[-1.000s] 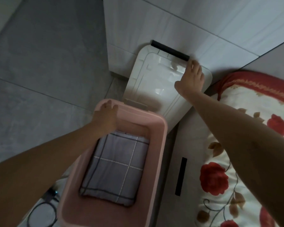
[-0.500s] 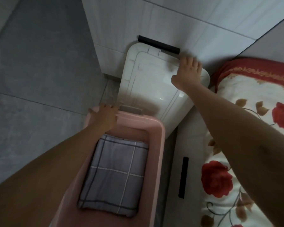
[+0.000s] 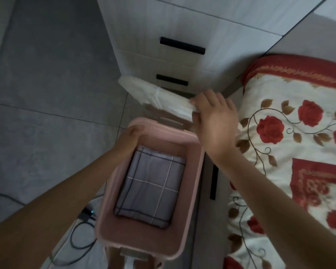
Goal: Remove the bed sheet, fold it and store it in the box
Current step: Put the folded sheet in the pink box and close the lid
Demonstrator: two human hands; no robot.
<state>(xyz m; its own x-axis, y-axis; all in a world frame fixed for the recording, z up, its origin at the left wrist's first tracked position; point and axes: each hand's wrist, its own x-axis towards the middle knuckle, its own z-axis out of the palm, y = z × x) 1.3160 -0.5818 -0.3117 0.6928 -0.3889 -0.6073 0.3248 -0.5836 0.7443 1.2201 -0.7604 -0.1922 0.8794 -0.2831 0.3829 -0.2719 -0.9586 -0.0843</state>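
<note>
Here we grip the far corner of the pink box (image 3: 199, 171) with our left hand (image 3: 130, 136), while our right hand (image 3: 213, 121) pinches one end of the white lid (image 3: 153, 92), held just beyond the box. The folded checked sheet (image 3: 151, 191) lies flat inside the box, beside the rose-patterned bed (image 3: 299, 144).

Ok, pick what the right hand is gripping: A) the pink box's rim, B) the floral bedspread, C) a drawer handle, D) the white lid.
D: the right hand grips the white lid by its edge, just beyond the far end of the pink box; the left hand holds the box's rim.
</note>
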